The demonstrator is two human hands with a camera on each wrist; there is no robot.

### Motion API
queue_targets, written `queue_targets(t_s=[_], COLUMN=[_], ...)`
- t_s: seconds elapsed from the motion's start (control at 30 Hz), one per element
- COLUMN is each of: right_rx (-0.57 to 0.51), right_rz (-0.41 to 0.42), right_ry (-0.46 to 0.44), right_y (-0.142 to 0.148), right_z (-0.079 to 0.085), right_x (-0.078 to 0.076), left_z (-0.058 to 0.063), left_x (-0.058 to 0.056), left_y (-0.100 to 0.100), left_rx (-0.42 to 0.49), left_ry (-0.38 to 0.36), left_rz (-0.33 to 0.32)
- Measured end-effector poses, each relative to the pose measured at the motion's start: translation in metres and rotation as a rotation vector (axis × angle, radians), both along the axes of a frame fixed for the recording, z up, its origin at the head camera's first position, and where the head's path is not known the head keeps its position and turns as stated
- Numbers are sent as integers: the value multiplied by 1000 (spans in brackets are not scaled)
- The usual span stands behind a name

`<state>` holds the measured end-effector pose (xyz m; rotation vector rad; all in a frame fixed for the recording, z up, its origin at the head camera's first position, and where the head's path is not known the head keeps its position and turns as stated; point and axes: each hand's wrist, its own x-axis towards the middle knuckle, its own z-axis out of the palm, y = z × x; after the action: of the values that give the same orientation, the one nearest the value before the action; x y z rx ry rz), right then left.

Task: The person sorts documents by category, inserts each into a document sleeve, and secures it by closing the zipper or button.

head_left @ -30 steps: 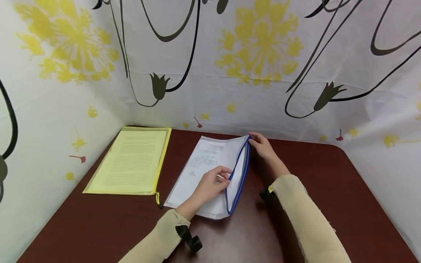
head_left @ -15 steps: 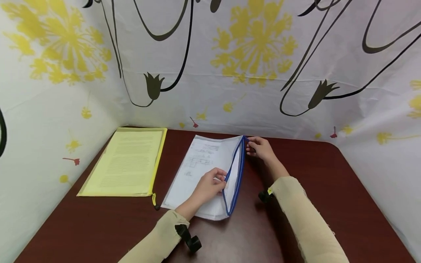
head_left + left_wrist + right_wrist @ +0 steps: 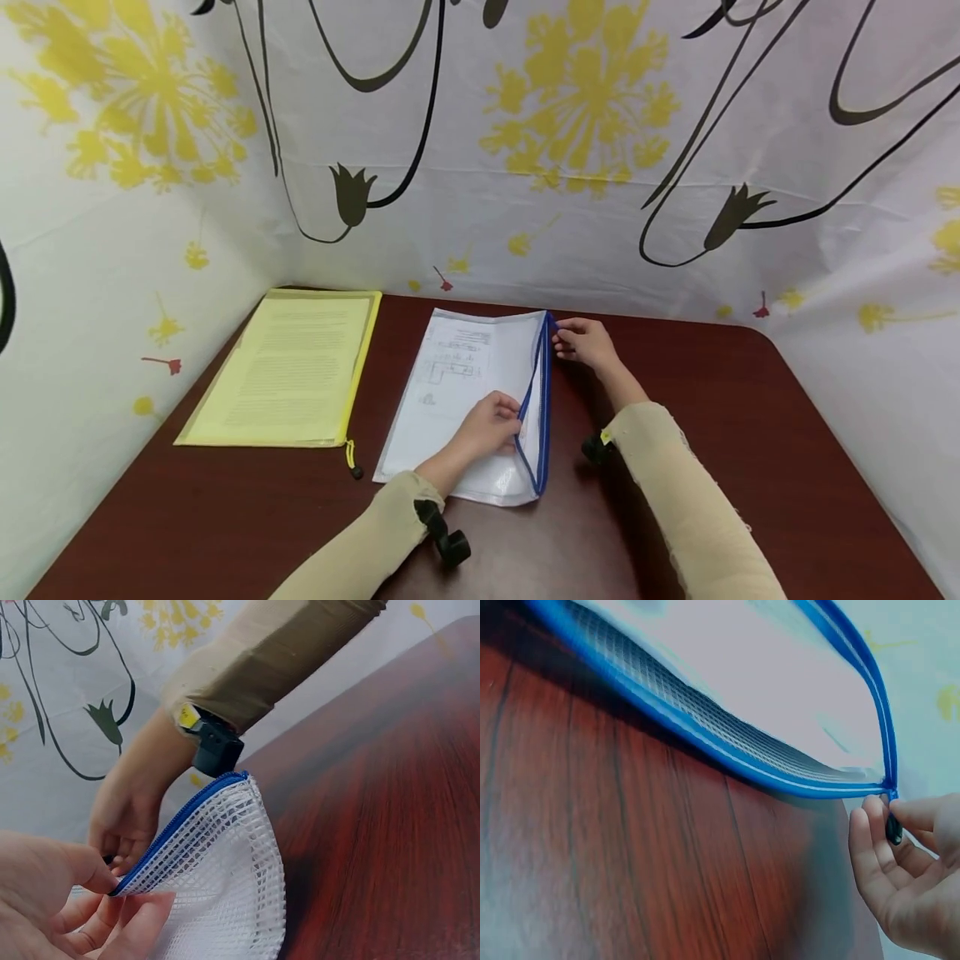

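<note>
A white mesh zipper pouch [image 3: 405, 433] with a blue zipper lies at the middle of the table, its right side gaping. Printed paper [image 3: 450, 367] shows through its top face. My left hand [image 3: 487, 425] pinches the upper zipper edge [image 3: 187, 814] partway along the opening, between thumb and fingers in the left wrist view. At the pouch's far corner my right hand [image 3: 588, 342] pinches the zipper pull [image 3: 893, 829], whose dark end shows between thumb and fingers in the right wrist view. White paper [image 3: 765, 675] is visible inside the mouth.
A yellow zipper pouch [image 3: 292, 367] holding a printed sheet lies flat on the left of the dark wooden table [image 3: 720, 417]. Its yellow pull [image 3: 351, 457] hangs off the near right corner. A patterned cloth [image 3: 465, 225] borders the table behind and at the sides.
My right hand has shifted from the pouch's far corner onto the zipper pull. The pouch has turned slightly, its near end going right, and its mouth looks narrower. The left hand keeps its pinch.
</note>
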<state>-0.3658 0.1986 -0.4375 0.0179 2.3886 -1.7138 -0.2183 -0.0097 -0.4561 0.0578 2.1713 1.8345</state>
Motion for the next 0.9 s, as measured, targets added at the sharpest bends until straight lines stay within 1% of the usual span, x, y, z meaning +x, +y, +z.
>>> queue_targets(t_s=[0.1, 0.2, 0.3, 0.37, 0.5, 0.63, 0.73, 0.83, 0.9], right_rx=[6, 3, 6, 8, 17, 27, 40, 51, 49], right_rz=[-13, -19, -19, -17, -12, -1, 3, 2, -1], right_ry=[-9, -24, -31, -33, -34, -35, -34, -32, -31], right_y=[-4, -6, -8, -10, -11, -10, -10, -12, -14], right_z=[-4, -5, -4, -4, -3, -5, -6, -5, -4], right_x=[-3, -6, -8, -8, -8, -9, -10, -9, -8], left_z=[0, 2, 3, 5, 8, 10, 12, 12, 10], left_x=[-1, -4, -12, -19, -38, -59, -75, -92, -104], left_y=[3, 5, 3, 1, -3, -4, -2, 2, 5], left_rx=[13, 47, 59, 42, -7, -48, -50, -47, -28], left_ry=[-14, -43, -69, -73, -50, -9, 19, 81, 127], left_rz=[-19, -55, -93, -108, -122, -108, -78, -35, 3])
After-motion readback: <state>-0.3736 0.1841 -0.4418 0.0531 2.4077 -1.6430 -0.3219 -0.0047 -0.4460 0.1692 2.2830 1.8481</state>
